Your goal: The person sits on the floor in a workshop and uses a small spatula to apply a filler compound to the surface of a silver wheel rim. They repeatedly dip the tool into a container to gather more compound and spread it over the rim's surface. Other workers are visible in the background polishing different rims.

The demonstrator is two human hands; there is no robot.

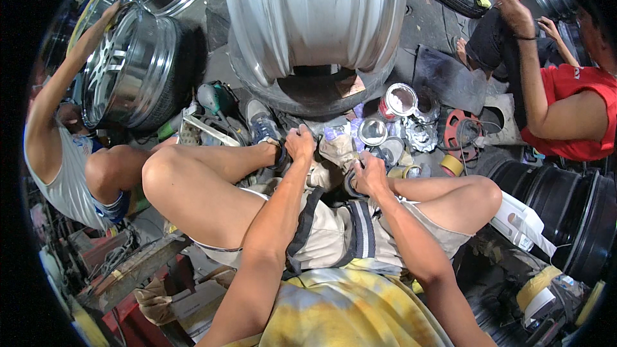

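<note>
Both my hands are in front of me, between my bent knees. My left hand (300,143) is closed with its fingers curled in near my left shoe (263,125); whatever it may hold is too small to make out. My right hand (370,175) is also closed, fingers pinched together, beside a crumpled beige cloth (338,151); what is in it cannot be made out. Straight ahead, beyond my hands, a large silver wheel rim (315,19) rests upright on a tire (283,99) lying flat. Neither hand touches the rim.
Right of centre stand an opened paint can (400,101), a round tin (373,132), a red reel (461,132) and yellow tape (452,166). A green power tool (216,98) lies left. One person handles a chrome wheel (128,71) at left; another in red (572,109) sits right.
</note>
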